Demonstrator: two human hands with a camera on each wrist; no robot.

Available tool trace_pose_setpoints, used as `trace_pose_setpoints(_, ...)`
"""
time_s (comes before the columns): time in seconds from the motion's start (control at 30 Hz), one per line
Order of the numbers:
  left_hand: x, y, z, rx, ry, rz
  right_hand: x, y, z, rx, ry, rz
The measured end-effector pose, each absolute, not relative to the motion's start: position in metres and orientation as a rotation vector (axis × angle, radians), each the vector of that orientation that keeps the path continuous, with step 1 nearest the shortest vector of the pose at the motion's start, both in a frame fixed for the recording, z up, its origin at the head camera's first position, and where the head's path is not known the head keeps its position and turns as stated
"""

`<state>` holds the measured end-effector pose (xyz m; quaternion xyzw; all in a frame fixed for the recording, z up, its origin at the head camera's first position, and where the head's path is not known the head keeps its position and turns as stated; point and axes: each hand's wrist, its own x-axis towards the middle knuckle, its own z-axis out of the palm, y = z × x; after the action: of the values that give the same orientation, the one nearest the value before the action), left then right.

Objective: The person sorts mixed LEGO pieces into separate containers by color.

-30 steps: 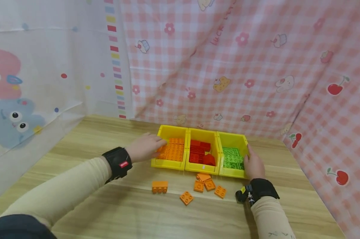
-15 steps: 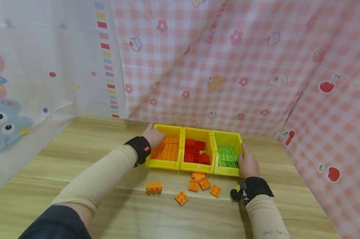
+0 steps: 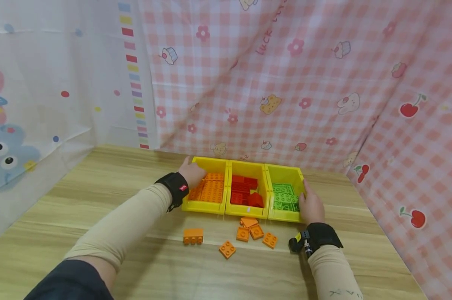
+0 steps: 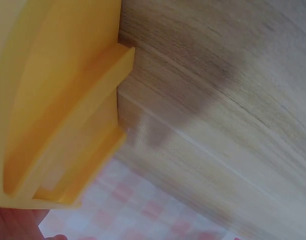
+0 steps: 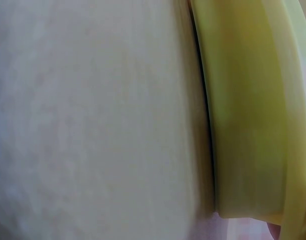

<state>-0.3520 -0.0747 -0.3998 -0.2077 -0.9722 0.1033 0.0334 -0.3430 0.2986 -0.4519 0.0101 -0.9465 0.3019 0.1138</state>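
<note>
Three yellow bins stand joined in a row in the head view. The left bin (image 3: 204,207) has orange bricks (image 3: 212,188) in it, the middle bin (image 3: 247,211) red bricks (image 3: 242,196), and the right bin (image 3: 285,215) green bricks (image 3: 283,192). My left hand (image 3: 191,173) grips the left bin's outer wall near its back corner; in the left wrist view some fingertips (image 4: 18,222) show beyond the bin's edge. With my right hand (image 3: 312,206) I hold the right bin's outer wall, thumb on the inner side. The right wrist view shows mostly that bin's side (image 5: 248,120).
Several loose orange bricks lie on the wooden table (image 3: 154,266) in front of the bins, among them a longer brick (image 3: 193,236) at the left and a square one (image 3: 227,249) nearest me. A pink checked curtain (image 3: 226,75) hangs close behind the bins.
My left hand has gone from above the orange bricks to the left bin's outer wall and now grips it. My right hand stays at the right bin. The head view has shifted slightly.
</note>
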Motion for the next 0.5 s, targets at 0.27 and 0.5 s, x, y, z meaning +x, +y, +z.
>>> trace_pose_setpoints(0.27, -0.3551, -0.0684, -0.4019, -0.584, -3.037, 0.356, -0.3399, 0.2971, -0.4478, 0.007, -2.778, 0.902)
trace_pose_setpoints(0.5, -0.3603, -0.0653, -0.4067, -0.575, -3.077, 0.413, -0.3403, 0.2988, -0.4480, 0.013, -2.777, 0.910)
